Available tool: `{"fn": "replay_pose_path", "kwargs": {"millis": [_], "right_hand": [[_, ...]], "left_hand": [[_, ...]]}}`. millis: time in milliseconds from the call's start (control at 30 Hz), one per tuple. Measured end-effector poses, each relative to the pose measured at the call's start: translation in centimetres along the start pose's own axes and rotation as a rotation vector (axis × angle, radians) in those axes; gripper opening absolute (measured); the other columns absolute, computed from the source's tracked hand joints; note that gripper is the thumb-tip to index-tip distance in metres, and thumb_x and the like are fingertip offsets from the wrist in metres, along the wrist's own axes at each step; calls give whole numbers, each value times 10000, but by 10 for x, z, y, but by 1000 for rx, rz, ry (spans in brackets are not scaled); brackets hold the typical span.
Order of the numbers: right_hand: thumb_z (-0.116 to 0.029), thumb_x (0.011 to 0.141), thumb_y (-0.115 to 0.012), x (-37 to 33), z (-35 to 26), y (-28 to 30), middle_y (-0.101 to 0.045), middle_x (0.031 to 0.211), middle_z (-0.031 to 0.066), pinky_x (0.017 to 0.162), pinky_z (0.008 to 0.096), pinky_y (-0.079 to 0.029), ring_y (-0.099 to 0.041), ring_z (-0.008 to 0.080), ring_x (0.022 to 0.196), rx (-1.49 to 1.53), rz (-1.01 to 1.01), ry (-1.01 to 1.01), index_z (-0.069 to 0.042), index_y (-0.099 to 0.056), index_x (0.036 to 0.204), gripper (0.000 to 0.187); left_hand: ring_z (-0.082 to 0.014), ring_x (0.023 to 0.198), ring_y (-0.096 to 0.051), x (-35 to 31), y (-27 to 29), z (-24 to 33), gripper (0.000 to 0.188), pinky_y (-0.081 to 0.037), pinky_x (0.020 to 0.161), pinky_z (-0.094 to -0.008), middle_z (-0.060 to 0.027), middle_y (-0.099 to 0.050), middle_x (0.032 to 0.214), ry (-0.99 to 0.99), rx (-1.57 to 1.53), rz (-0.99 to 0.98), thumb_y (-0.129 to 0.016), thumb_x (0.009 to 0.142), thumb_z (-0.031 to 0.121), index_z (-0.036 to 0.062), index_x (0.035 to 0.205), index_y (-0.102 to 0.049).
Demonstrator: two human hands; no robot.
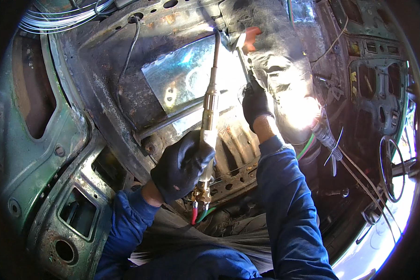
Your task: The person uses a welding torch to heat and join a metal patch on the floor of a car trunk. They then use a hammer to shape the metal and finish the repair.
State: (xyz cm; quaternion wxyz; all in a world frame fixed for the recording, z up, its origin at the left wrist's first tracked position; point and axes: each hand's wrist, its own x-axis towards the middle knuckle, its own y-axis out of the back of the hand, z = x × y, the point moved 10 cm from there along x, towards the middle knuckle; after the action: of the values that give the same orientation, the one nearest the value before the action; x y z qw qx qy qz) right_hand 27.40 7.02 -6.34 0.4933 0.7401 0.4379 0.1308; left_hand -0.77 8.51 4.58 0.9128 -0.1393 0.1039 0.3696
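A coil of wire hangs in the upper left of the frame, and a shiny metal sheet lies in the upper middle. Below it the gloved left hand is clenched round a metal torch — standing near-upright at centre, hoses at its lower end. Right of centre, the gloved right hand grips a slim tool of unclear kind — then come a glaring lamp and, far right, a steering wheel.
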Motion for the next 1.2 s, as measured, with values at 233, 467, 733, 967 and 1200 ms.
{"fn": "replay_pose_path", "kwargs": {"millis": [233, 467, 733, 967, 1200], "right_hand": [[-71, 1053, -485, 3, -4, 8, -619, 1452, 305, 1068, 467, -516, -646, 441, 1288, 33, -89, -91, -102, -443, 1635, 585], [-82, 1048, -504, 10, 17, 7, -627, 1446, 294, 1031, 451, -543, -658, 436, 1260, -73, 3, -17, -116, -444, 1636, 592], [-105, 1069, -497, 7, -9, 9, -577, 1512, 295, 1074, 443, -531, -631, 456, 1288, -142, -91, -14, -52, -459, 1605, 540], [-199, 1066, -548, -8, -14, 33, -695, 1263, 311, 997, 526, -563, -687, 486, 1144, -264, -18, 18, -200, -502, 1607, 542], [-180, 1049, -540, -5, -21, 34, -697, 1255, 305, 982, 552, -560, -694, 475, 1130, -281, -91, -22, -194, -476, 1618, 573]], "left_hand": [[-155, 851, -689, 0, -1, -8, 356, -560, 787, -363, -137, -731, 950, 55, 49, -39, -626, 1113, 322, 11, 1287, -641], [-162, 856, -679, 4, -5, 3, 363, -557, 791, -376, -148, -724, 946, -24, 32, -19, -610, 1121, 340, 8, 1265, -642], [-159, 862, -683, 0, -1, -4, 340, -558, 796, -374, -139, -718, 926, 41, 52, -20, -612, 1120, 321, 8, 1252, -640], [-144, 997, -672, 0, -4, -1, 385, -551, 909, -342, -121, -745, 1092, 100, 54, -60, -590, 1128, 304, -9, 1344, -650], [-131, 939, -661, -4, -2, -6, 376, -549, 883, -333, -98, -731, 1002, 99, 66, -42, -587, 1130, 304, -7, 1334, -647]]}}
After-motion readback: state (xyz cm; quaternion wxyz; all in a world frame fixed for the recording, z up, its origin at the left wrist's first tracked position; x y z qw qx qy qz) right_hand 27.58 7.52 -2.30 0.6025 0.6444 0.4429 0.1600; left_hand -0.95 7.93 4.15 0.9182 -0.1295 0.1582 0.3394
